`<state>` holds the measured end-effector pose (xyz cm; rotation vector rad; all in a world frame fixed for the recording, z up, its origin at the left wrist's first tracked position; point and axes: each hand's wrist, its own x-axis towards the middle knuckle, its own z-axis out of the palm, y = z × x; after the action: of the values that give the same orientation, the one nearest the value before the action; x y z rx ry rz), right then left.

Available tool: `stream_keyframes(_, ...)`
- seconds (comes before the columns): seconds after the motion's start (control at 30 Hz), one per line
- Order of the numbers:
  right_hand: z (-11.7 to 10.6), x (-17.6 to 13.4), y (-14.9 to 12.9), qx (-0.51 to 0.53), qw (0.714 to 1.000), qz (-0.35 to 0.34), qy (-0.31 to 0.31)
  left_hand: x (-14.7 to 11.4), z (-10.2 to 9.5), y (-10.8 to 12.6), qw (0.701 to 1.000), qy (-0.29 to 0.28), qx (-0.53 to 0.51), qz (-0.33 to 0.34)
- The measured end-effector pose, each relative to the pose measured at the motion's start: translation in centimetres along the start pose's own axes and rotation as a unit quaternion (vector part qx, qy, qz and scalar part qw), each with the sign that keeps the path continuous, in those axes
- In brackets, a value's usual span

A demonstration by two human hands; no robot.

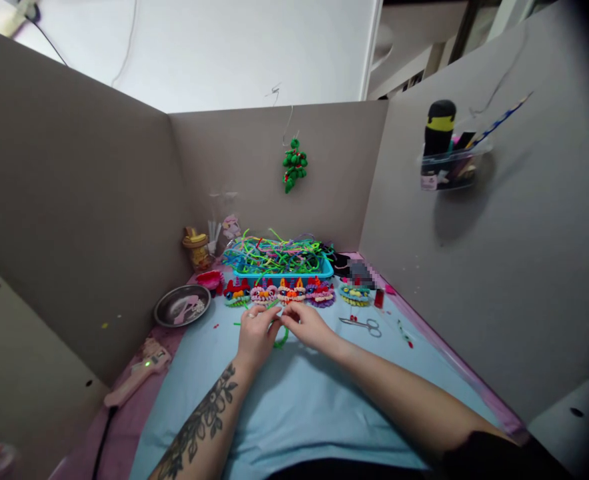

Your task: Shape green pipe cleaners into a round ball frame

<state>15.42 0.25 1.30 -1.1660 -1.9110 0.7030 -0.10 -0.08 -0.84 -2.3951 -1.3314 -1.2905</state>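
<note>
My left hand (258, 332) and my right hand (308, 325) meet over the blue cloth, fingertips pinched close together. Between them is a green pipe cleaner (282, 341), its curved part showing below the fingers. Other green ends stick out beside my left hand. The exact spot where the fingertips grip is partly hidden by the fingers. Just beyond the hands stands a row of several colourful fuzzy figures (292, 292), with a teal and yellow one (355, 295) set apart at the right. Scissors (363, 325) lie to the right of my right hand.
A blue basket (284, 280) heaped with pipe cleaners stands at the back. A metal bowl (160, 312) and a pink glue gun (137, 379) with its cord are on the left. Grey panels (274, 123) enclose three sides; a green ornament (295, 165) and a clear holder (449, 170) hang there.
</note>
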Motion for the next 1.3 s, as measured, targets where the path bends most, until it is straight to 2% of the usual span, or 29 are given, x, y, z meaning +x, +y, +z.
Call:
stream_keyframes(0.13, 0.3, 0.0, 1.2, 0.03, 0.998, 0.009, 0.048, 0.0, -0.6, 0.8, 0.999, 0.001, 0.004, 0.033)
stream_keyframes(0.2, -0.2, 0.2, 2.0, 0.063, 0.995, 0.014, 0.076, 0.1, -1.3, 0.9, 0.999, 0.05, -0.011, 0.017)
stream_keyframes(0.3, -1.3, 0.7, 3.6, 0.119, 0.985, 0.023, 0.12, 0.5, -2.0, -0.1, 0.973, 0.191, -0.071, -0.108)
stream_keyframes(0.33, -1.6, 0.9, 4.2, 0.138, 0.981, 0.028, 0.13, 0.7, -2.0, -0.7, 0.955, 0.219, -0.107, -0.169)
stream_keyframes(0.37, -1.8, 1.0, 4.8, 0.159, 0.977, 0.038, 0.138, 0.8, -1.9, -1.3, 0.934, 0.222, -0.153, -0.232)
stream_keyframes(0.43, -2.1, 1.2, 5.7, 0.21, 0.965, 0.058, 0.144, 1.1, -1.6, -2.2, 0.885, 0.157, -0.28, -0.337)
stream_keyframes(0.5, -2.1, 1.2, 6.0, 0.259, 0.952, 0.069, 0.145, 1.2, -1.1, -2.5, 0.824, 0.038, -0.404, -0.395)
stream_keyframes(0.57, -1.8, 1.1, 5.8, 0.291, 0.944, 0.065, 0.142, 1.2, -0.7, -2.1, 0.784, -0.051, -0.479, -0.392)
stream_keyframes(0.6, -1.6, 1.0, 5.6, 0.297, 0.943, 0.057, 0.138, 1.2, -0.6, -1.8, 0.775, -0.072, -0.499, -0.38)
stream_keyframes(0.77, -0.5, 0.3, 4.2, 0.264, 0.959, 0.022, 0.105, 1.2, -0.4, -0.8, 0.776, -0.055, -0.505, -0.374)
stream_keyframes(0.9, 0.0, 0.1, 4.1, 0.239, 0.966, 0.008, 0.094, 1.2, -0.5, -1.1, 0.794, -0.066, -0.472, -0.376)
stream_keyframes(1.0, -0.1, 0.1, 4.1, 0.241, 0.966, 0.022, 0.091, 1.1, -0.3, -1.4, 0.809, -0.076, -0.443, -0.38)
stream_keyframes(1.1, -0.7, 0.1, 3.9, 0.239, 0.964, 0.028, 0.116, 0.9, 0.0, -1.6, 0.826, -0.07, -0.415, -0.374)
stream_keyframes(1.3, -1.2, -0.1, 3.6, 0.13, 0.98, 0.0, 0.151, 0.6, 0.3, -2.0, 0.859, -0.071, -0.371, -0.345)
